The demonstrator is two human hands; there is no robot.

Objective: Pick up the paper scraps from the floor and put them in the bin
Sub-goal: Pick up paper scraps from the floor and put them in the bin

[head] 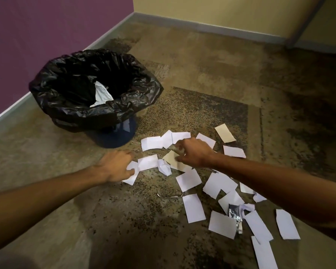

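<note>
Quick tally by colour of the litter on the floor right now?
White paper scraps: about 18, some overlapping
Tan paper scraps: 2
Silver foil wrapper: 1
Total: about 21

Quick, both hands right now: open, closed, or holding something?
Left hand: fingers curled onto a white scrap on the floor, gripping it.
Right hand: fingers pinching a tan scrap.
</note>
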